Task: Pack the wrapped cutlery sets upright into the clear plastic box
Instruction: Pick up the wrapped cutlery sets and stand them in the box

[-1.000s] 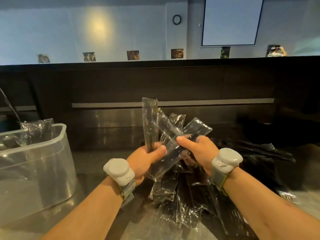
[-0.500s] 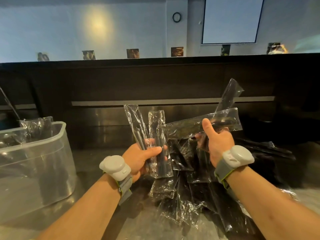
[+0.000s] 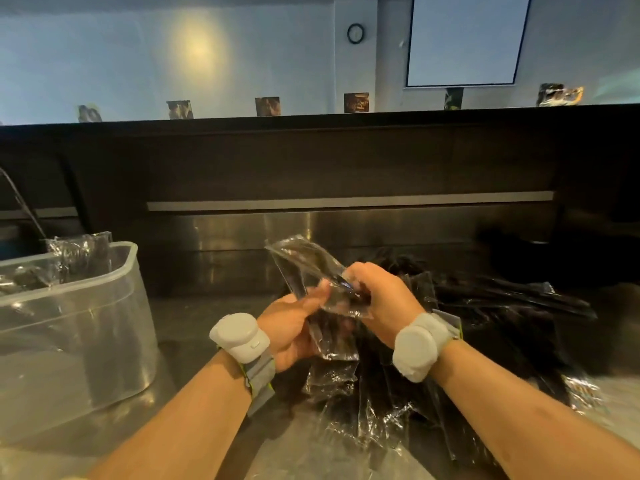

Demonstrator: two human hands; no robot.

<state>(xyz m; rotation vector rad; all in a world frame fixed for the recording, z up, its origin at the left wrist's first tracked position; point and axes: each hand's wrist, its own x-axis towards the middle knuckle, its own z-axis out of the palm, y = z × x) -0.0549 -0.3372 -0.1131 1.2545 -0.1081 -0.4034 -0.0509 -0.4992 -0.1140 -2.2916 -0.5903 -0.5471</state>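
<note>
Fingers of left hand and right hand grip wrapped cutlery sets. Few stand in the clear plastic box at nine o'clock; the pile at four o'clock awaits packing

The far wall was pale blue, with a soft round spot of light on it. A small round clock hung high on this wall, and to the right of it was a large white screen with a dark frame. Below ran a long dark partition. Several small pictures stood in a row along its top edge. A pale metal strip crossed its front, and under the strip a steel panel shone dully. The bench was of grey steel.
</note>
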